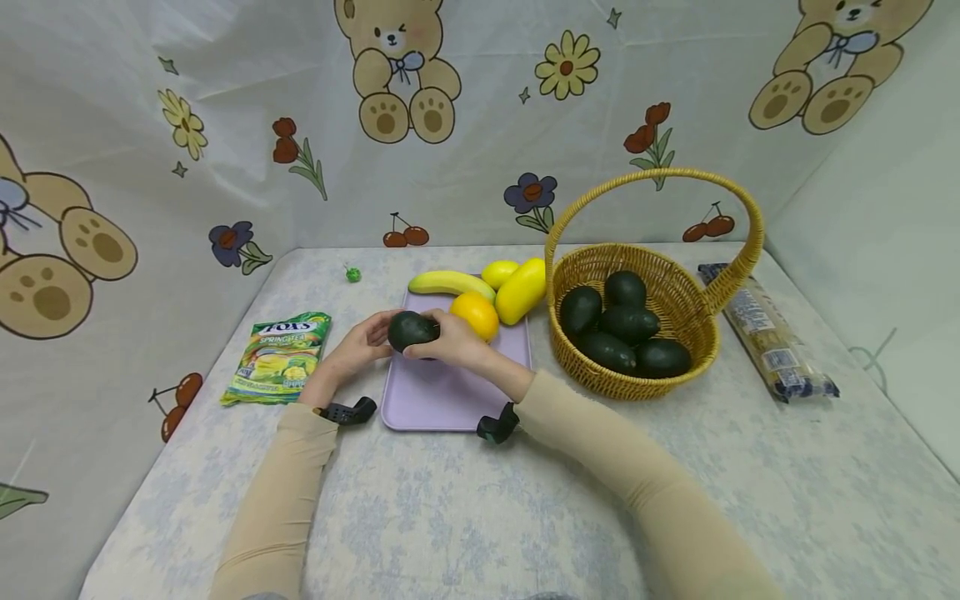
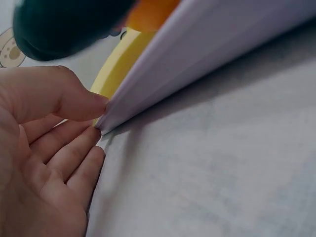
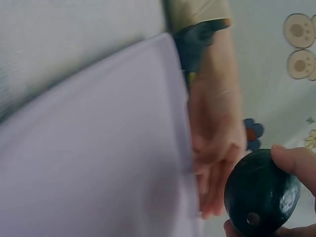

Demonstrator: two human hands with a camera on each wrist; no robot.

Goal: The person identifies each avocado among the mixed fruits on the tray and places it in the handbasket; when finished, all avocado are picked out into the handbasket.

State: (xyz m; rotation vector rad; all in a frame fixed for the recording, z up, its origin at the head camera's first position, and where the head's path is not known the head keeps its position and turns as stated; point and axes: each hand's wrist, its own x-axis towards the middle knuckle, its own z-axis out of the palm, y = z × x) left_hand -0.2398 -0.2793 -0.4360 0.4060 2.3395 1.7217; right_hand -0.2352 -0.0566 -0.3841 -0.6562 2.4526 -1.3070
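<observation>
A dark green avocado (image 1: 409, 332) is held above the lilac tray (image 1: 450, 408) by my right hand (image 1: 459, 340). In the right wrist view my thumb and fingertips grip the avocado (image 3: 261, 192) from one side. My left hand (image 1: 362, 343) is at the tray's left edge, its fingers fairly straight. The left wrist view shows the thumb and fingertips (image 2: 89, 140) close to the tray's rim (image 2: 197, 59); whether they touch it is hard to tell. On the tray lie a banana (image 1: 450, 282), an orange (image 1: 476, 314), a lemon (image 1: 499, 273) and a larger yellow fruit (image 1: 521, 292).
Right of the tray stands a wicker basket (image 1: 705, 333) with a tall handle, holding several avocados (image 1: 628, 323). Beyond it lies a long clear packet (image 1: 776, 333). A Fox's candy bag (image 1: 279, 358) is at the left, and a small green object (image 1: 352, 273) farther back.
</observation>
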